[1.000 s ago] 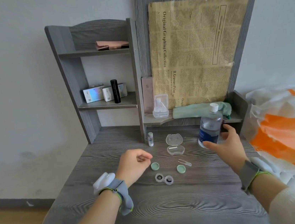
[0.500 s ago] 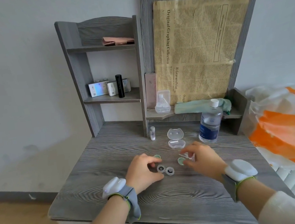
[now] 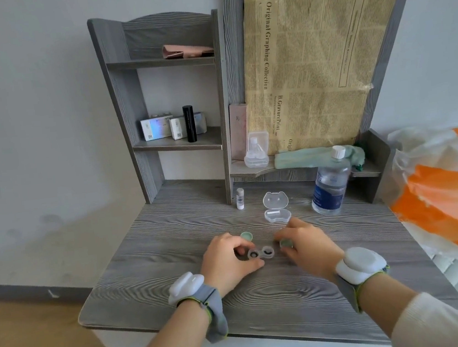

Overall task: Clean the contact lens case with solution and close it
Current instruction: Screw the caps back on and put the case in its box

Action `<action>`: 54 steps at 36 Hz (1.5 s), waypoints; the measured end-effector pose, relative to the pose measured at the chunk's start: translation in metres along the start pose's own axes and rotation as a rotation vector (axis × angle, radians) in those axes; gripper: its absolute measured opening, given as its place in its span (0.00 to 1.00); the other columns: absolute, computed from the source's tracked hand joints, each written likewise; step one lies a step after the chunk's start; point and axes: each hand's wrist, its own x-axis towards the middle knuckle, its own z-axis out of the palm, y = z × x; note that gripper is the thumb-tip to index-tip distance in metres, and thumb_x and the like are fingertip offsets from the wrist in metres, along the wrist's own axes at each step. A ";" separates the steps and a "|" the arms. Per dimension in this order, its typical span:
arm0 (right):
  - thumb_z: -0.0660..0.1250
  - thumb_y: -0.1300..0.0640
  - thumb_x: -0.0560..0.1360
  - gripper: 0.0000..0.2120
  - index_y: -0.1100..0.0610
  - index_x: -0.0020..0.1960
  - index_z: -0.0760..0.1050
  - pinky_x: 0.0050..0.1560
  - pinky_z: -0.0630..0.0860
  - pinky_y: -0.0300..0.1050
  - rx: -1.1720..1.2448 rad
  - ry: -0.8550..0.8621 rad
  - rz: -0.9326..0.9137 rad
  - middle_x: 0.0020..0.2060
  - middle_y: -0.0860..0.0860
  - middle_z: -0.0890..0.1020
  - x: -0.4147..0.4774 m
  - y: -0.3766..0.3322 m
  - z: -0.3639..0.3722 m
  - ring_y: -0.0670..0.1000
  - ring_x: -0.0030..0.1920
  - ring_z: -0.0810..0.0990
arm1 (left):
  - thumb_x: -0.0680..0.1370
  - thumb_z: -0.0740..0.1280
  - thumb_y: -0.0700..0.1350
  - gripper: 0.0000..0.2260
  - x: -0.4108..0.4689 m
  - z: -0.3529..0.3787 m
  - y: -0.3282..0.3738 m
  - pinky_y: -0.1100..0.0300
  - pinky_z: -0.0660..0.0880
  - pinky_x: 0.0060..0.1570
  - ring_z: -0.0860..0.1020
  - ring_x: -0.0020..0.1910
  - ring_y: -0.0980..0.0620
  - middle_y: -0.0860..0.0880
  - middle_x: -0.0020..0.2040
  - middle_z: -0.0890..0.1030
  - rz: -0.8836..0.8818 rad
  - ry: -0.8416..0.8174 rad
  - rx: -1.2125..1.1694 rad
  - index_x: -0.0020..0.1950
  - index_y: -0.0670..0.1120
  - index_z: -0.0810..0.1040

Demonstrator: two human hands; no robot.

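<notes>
A clear two-well contact lens case (image 3: 260, 253) lies open on the grey desk (image 3: 172, 238), each well showing something dark inside. My left hand (image 3: 228, 262) pinches the case's left end with thumb and fingers. My right hand (image 3: 307, 246) holds one green cap (image 3: 286, 243) just right of the case. The second green cap (image 3: 246, 235) lies on the desk behind my left hand. The solution bottle (image 3: 330, 184), white cap on, stands upright at the back right.
An open clear cat-shaped box (image 3: 276, 208) sits behind the hands, a small white vial (image 3: 240, 198) to its left. Shelves at the back hold boxes, a black tube, a green cloth (image 3: 306, 156). An orange and white bag (image 3: 450, 198) lies to the right.
My right hand has left the solution bottle and come down onto the green cap beside the case. My left hand has moved onto the case's left end.
</notes>
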 end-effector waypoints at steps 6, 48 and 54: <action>0.63 0.54 0.76 0.12 0.50 0.58 0.77 0.52 0.74 0.46 0.083 0.066 0.050 0.53 0.52 0.73 0.001 0.000 -0.001 0.54 0.50 0.77 | 0.64 0.77 0.54 0.14 0.001 -0.003 0.000 0.62 0.70 0.44 0.72 0.42 0.57 0.58 0.38 0.75 -0.018 -0.032 -0.034 0.47 0.57 0.83; 0.65 0.53 0.69 0.10 0.52 0.49 0.80 0.48 0.75 0.44 -0.018 -0.055 -0.063 0.47 0.52 0.80 0.012 -0.030 -0.003 0.55 0.49 0.78 | 0.68 0.74 0.51 0.12 -0.001 -0.005 0.004 0.56 0.74 0.50 0.75 0.49 0.51 0.54 0.43 0.76 -0.004 -0.069 -0.005 0.51 0.55 0.84; 0.65 0.50 0.70 0.11 0.52 0.50 0.79 0.48 0.75 0.45 -0.048 -0.065 -0.036 0.48 0.51 0.80 0.014 -0.030 -0.003 0.55 0.49 0.79 | 0.68 0.75 0.51 0.11 -0.001 -0.004 0.005 0.58 0.73 0.49 0.74 0.49 0.51 0.55 0.42 0.76 -0.007 -0.062 -0.006 0.51 0.55 0.84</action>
